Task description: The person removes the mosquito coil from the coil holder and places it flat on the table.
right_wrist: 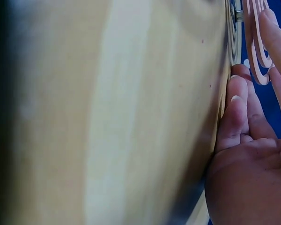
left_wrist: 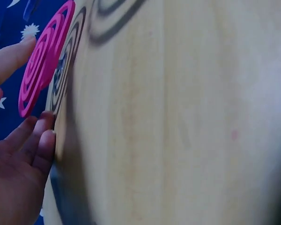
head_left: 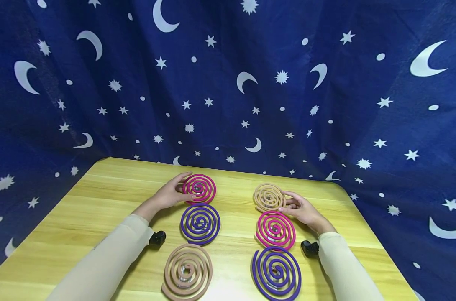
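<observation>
My left hand [head_left: 167, 194] lies beside a pink mosquito coil [head_left: 200, 188] at the far left. Its thumb and fingers spread around the near edge, with the thumb overlapping the coil. The left wrist view shows this coil [left_wrist: 40, 61] raised above the table, its shadow below. Across from it, my right hand [head_left: 302, 209] is at the right edge of a tan mosquito coil [head_left: 269, 197]. Two digits reach that coil [right_wrist: 254, 51] in the right wrist view; the other fingers [right_wrist: 236, 112] bend loosely near the tabletop. Whether either hand bears any weight is unclear.
Behind the left hand's coil, nearer me, lie a purple coil [head_left: 201, 223] and a tan coil [head_left: 190, 267]. The right column continues with a pink coil [head_left: 275, 229] and a purple coil [head_left: 276, 271]. A blue curtain [head_left: 220, 83] borders the wooden table [head_left: 235, 251].
</observation>
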Action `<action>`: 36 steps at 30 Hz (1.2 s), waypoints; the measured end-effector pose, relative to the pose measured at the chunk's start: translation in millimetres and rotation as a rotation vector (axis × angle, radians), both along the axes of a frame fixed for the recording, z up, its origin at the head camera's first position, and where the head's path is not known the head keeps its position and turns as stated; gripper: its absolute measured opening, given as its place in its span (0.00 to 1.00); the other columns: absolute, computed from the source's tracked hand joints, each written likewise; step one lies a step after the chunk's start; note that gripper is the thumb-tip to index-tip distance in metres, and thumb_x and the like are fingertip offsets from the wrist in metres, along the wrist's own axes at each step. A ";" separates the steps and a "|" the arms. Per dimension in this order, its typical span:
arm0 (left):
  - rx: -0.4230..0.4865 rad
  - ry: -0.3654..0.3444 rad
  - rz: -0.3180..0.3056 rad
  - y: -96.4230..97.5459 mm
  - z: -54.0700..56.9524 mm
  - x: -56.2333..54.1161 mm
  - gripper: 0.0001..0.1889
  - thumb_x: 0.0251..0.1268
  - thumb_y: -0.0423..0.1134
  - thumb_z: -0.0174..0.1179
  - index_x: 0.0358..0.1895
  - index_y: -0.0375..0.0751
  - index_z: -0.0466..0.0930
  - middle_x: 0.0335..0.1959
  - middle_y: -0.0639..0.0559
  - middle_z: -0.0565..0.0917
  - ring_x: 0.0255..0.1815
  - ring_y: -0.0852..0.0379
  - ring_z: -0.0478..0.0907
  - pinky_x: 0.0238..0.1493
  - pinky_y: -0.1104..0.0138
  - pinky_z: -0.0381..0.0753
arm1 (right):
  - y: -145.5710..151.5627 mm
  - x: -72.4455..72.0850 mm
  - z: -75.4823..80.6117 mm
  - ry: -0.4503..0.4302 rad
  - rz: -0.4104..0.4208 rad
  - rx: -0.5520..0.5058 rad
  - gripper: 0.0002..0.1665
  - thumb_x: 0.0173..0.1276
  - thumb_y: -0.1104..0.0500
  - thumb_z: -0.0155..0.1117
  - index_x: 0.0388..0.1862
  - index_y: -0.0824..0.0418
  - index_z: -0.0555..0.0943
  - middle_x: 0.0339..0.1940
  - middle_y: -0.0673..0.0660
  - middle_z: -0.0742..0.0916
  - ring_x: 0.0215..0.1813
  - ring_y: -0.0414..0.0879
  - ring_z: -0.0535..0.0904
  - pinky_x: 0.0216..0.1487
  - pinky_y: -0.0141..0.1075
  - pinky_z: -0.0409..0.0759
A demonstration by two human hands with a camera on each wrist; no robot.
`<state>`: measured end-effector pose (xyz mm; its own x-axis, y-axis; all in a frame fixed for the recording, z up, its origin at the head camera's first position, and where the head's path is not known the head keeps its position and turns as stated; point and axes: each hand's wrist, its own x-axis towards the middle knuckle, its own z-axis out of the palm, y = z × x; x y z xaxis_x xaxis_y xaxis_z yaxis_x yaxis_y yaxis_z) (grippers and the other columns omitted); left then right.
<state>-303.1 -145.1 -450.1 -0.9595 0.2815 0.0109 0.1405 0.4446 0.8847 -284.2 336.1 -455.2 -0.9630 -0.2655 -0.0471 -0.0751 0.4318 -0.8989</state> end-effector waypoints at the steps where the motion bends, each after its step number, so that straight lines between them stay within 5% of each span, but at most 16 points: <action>1: -0.004 0.001 0.001 -0.3 0.1 -0.5 0.44 0.61 0.41 0.73 0.78 0.53 0.59 0.68 0.41 0.70 0.58 0.43 0.76 0.45 0.59 0.80 | -0.2 -0.3 0.1 -0.005 0.003 -0.005 0.43 0.67 0.61 0.72 0.77 0.64 0.64 0.58 0.72 0.78 0.50 0.51 0.78 0.47 0.34 0.79; 11: 0.001 0.003 -0.001 -0.5 1.4 -4.5 0.40 0.61 0.34 0.72 0.75 0.48 0.65 0.63 0.39 0.74 0.56 0.43 0.78 0.58 0.53 0.77 | -0.4 0.0 0.5 -0.036 0.022 -0.066 0.43 0.70 0.64 0.68 0.79 0.64 0.59 0.57 0.73 0.77 0.51 0.48 0.78 0.51 0.32 0.78; 23: 0.049 -0.042 -0.004 -3.9 0.8 -3.8 0.47 0.58 0.32 0.74 0.78 0.37 0.56 0.62 0.33 0.73 0.49 0.47 0.83 0.43 0.63 0.82 | -0.5 -1.6 -3.5 -0.048 0.017 -0.133 0.45 0.69 0.70 0.67 0.80 0.63 0.57 0.50 0.67 0.81 0.52 0.46 0.78 0.54 0.30 0.76; 36: 0.136 -0.108 0.006 -3.2 0.2 -3.7 0.47 0.53 0.26 0.75 0.76 0.31 0.59 0.62 0.33 0.72 0.43 0.51 0.83 0.44 0.64 0.82 | -2.7 0.7 -1.5 -0.072 0.010 -0.161 0.47 0.66 0.70 0.69 0.80 0.64 0.56 0.51 0.66 0.80 0.51 0.47 0.78 0.51 0.32 0.79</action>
<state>-306.7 -148.4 -449.9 -0.9590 0.2782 -0.0546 0.0391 0.3206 0.9464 -283.5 333.4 -456.7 -0.9559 -0.2848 -0.0716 -0.0119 0.2814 -0.9595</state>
